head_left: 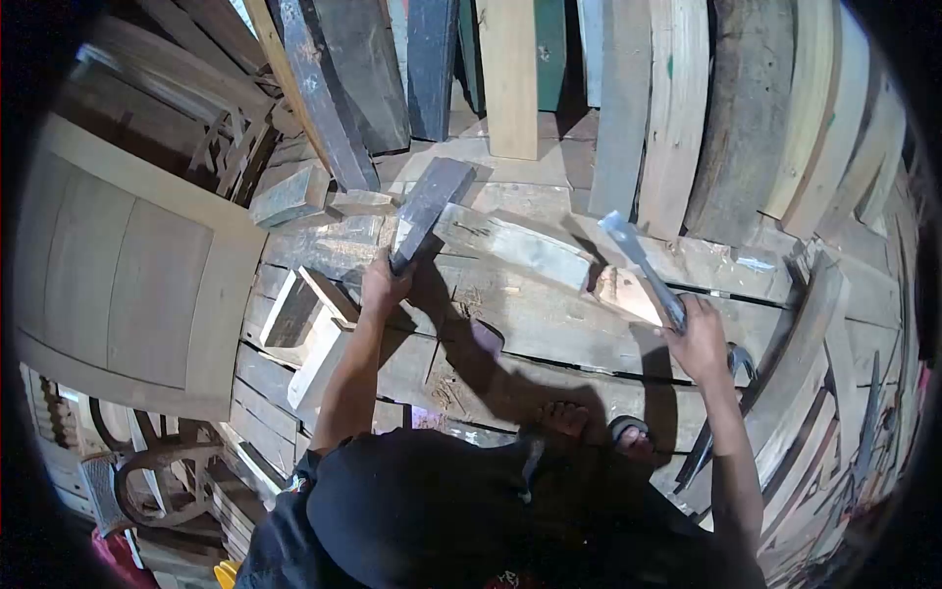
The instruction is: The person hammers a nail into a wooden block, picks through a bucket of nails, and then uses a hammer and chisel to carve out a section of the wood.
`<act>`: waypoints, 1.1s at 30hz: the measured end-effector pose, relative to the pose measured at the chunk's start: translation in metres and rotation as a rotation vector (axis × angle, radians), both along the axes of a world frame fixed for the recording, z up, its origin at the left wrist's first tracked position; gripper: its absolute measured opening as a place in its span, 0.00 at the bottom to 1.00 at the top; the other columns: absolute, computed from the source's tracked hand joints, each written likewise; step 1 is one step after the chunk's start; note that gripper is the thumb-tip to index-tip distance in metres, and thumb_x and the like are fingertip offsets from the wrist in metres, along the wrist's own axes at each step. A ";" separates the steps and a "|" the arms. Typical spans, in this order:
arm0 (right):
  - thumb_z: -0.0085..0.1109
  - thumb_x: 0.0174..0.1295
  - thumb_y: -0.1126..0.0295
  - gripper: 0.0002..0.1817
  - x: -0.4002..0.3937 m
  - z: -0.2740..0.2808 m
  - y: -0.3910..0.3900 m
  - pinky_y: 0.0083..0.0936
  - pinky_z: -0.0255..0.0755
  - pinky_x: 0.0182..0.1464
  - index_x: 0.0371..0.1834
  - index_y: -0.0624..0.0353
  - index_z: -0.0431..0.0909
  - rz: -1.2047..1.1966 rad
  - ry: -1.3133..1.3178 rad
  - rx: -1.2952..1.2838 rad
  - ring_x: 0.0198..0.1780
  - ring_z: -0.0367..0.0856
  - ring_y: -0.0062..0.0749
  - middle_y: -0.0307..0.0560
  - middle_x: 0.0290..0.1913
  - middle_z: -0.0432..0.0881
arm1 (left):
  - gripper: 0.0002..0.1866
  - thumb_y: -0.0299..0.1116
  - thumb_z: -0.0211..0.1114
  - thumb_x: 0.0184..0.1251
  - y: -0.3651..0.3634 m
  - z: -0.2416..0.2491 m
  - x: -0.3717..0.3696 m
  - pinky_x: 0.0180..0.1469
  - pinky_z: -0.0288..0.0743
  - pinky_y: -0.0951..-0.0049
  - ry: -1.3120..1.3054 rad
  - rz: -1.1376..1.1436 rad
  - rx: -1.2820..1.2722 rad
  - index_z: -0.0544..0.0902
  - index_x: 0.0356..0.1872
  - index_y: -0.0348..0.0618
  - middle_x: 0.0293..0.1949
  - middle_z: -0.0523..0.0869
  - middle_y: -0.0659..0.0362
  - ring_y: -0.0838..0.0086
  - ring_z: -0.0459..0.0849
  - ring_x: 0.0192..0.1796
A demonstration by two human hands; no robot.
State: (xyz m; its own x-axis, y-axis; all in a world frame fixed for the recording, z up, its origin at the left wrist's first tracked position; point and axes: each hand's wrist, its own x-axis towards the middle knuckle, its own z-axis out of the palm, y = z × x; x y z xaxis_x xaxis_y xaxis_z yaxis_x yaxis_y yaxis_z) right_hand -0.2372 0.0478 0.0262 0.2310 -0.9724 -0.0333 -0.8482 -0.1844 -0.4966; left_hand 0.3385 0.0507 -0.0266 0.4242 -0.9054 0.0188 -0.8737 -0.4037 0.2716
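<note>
My left hand (pixel 386 283) is closed round the near end of a short dark-faced wooden board (pixel 432 206), which is tilted up over the plank floor. In my right hand (pixel 702 339) is a metal bar (pixel 646 263) with a flat, pale, chisel-like tip pointing away from me. Between the hands, a pale length of wood (pixel 520 247) lies across the floor, with a bare cut block (pixel 628 293) at its right end. Just beyond my right hand, a dark curved metal tool head (pixel 741 361) shows partly.
Boards (pixel 510 79) lean along the far side. A small wooden box frame (pixel 319 329) stands near my left forearm, and a panelled wooden door (pixel 128 275) is at the left. Stacked strips (pixel 805 422) line the right. My feet (pixel 599 424) are on the plank floor (pixel 589 344).
</note>
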 end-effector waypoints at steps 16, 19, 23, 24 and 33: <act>0.80 0.54 0.70 0.29 0.033 -0.003 -0.027 0.54 0.73 0.66 0.58 0.67 0.78 0.076 0.027 -0.103 0.60 0.82 0.64 0.66 0.52 0.85 | 0.34 0.52 0.75 0.67 -0.009 -0.011 -0.005 0.56 0.83 0.43 -0.014 -0.017 -0.037 0.81 0.61 0.32 0.48 0.90 0.31 0.34 0.89 0.54; 0.79 0.59 0.56 0.34 0.033 -0.003 -0.020 0.55 0.74 0.68 0.64 0.64 0.79 0.104 0.099 -0.014 0.63 0.82 0.61 0.63 0.57 0.86 | 0.38 0.58 0.75 0.66 -0.008 -0.024 0.011 0.58 0.83 0.43 -0.054 -0.026 0.008 0.80 0.65 0.36 0.51 0.90 0.32 0.37 0.89 0.56; 0.79 0.59 0.58 0.33 0.039 0.003 -0.025 0.53 0.74 0.68 0.65 0.61 0.79 0.118 0.130 -0.077 0.63 0.82 0.60 0.62 0.57 0.87 | 0.45 0.61 0.78 0.61 -0.020 -0.019 0.016 0.63 0.83 0.46 -0.085 0.010 0.145 0.77 0.70 0.37 0.56 0.89 0.34 0.40 0.88 0.61; 0.78 0.59 0.63 0.32 0.039 0.006 -0.024 0.53 0.74 0.68 0.65 0.63 0.79 0.128 0.133 -0.058 0.63 0.82 0.61 0.63 0.57 0.86 | 0.47 0.62 0.78 0.60 -0.022 -0.018 0.016 0.63 0.83 0.47 -0.089 0.016 0.180 0.77 0.71 0.36 0.58 0.89 0.34 0.40 0.88 0.62; 0.79 0.59 0.60 0.34 0.034 -0.006 -0.026 0.52 0.74 0.69 0.67 0.59 0.78 0.141 0.129 -0.103 0.62 0.84 0.59 0.59 0.55 0.88 | 0.49 0.41 0.75 0.55 -0.097 0.027 -0.076 0.78 0.61 0.34 -0.024 -0.232 -0.317 0.63 0.77 0.37 0.76 0.66 0.32 0.31 0.64 0.76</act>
